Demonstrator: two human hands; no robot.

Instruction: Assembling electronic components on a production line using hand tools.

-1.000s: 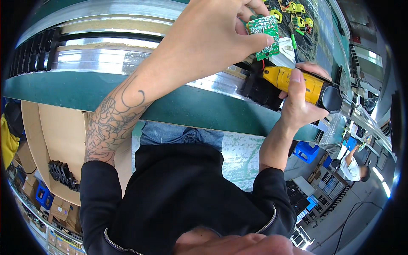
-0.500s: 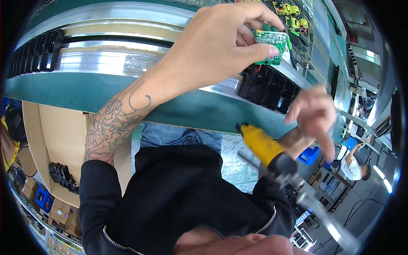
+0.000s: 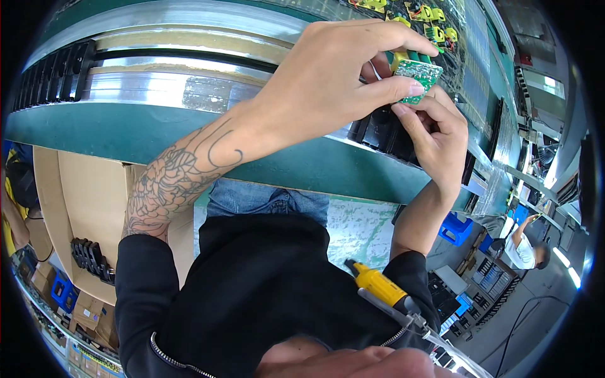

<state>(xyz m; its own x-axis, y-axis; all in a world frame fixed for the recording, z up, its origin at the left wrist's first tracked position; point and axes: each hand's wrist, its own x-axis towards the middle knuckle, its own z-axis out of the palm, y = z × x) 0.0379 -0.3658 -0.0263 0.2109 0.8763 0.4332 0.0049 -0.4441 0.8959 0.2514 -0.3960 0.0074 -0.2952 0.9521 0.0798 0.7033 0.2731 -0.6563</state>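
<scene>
Now the right hand (image 3: 443,140) (tool (image 3: 380,286) released) touches the circuit board (image 3: 423,74).

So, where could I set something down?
Green bench edge looks bare left of the left forearm, between metal rail and cardboard box, and again above the jeans. It's crowded around the circuit board: left hand, right hand, yellow parts beyond.

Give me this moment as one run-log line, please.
Left hand: pinching green rectangular circuit board | Right hand: at board's lower edge | Yellow-and-black handheld tool: out of both hands | Nearby: black plastic parts
</scene>
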